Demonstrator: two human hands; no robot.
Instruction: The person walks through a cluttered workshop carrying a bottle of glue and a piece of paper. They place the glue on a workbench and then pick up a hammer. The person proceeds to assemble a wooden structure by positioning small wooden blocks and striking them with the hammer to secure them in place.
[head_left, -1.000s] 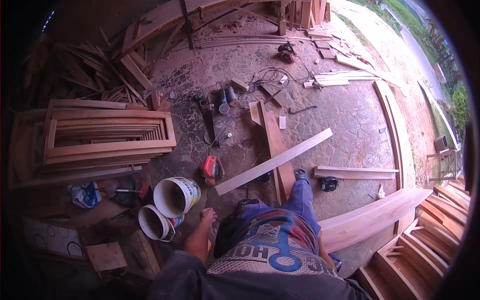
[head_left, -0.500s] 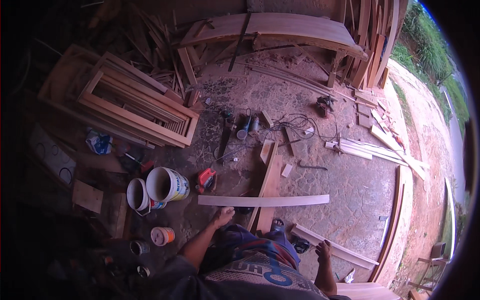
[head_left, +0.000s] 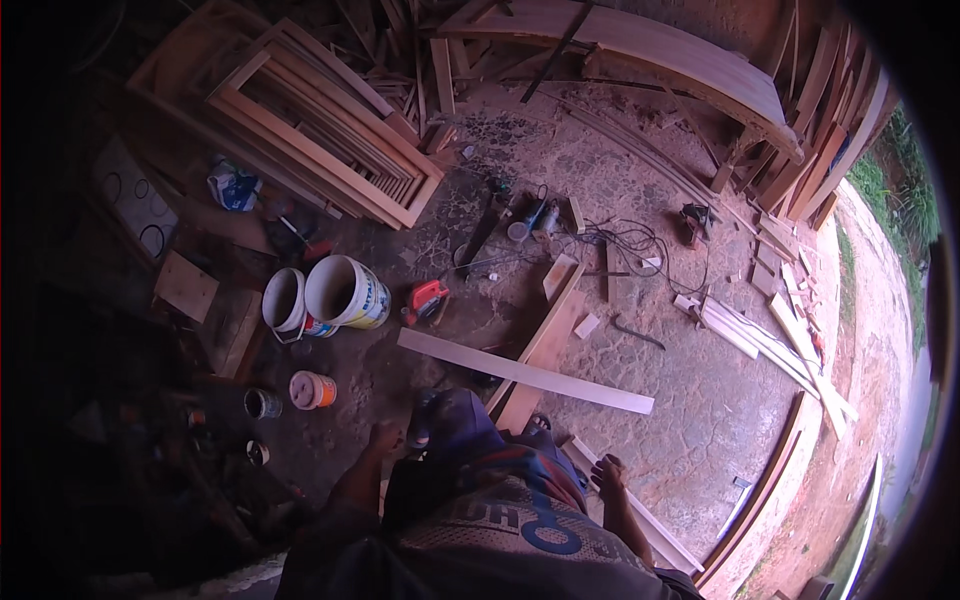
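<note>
My left hand [head_left: 383, 438] hangs low beside my left leg, its fingers loosely curled and nothing visible in them. On the other side, my right hand [head_left: 608, 472] is held at my side with bent fingers apart and nothing in it, over a pale plank [head_left: 640, 515]. In front of my legs, a slightly curved pale wooden strip [head_left: 525, 375] lies across a reddish board [head_left: 548, 350] and a narrow batten [head_left: 535, 335]. Neither hand touches the strip.
Two white buckets [head_left: 349, 290] and an orange-white tub [head_left: 312, 390] stand left, near a red tool case [head_left: 428, 300]. Power tools [head_left: 535, 222] and tangled cords [head_left: 630, 250] lie ahead. Wooden frames [head_left: 320, 125] stack far left; a curved workbench [head_left: 640, 45] stands at the back.
The view has turned, so the strip and floor things appear tilted. My left hand has drawn back from the strip's left end toward my leg. My right hand stays low at my side.
</note>
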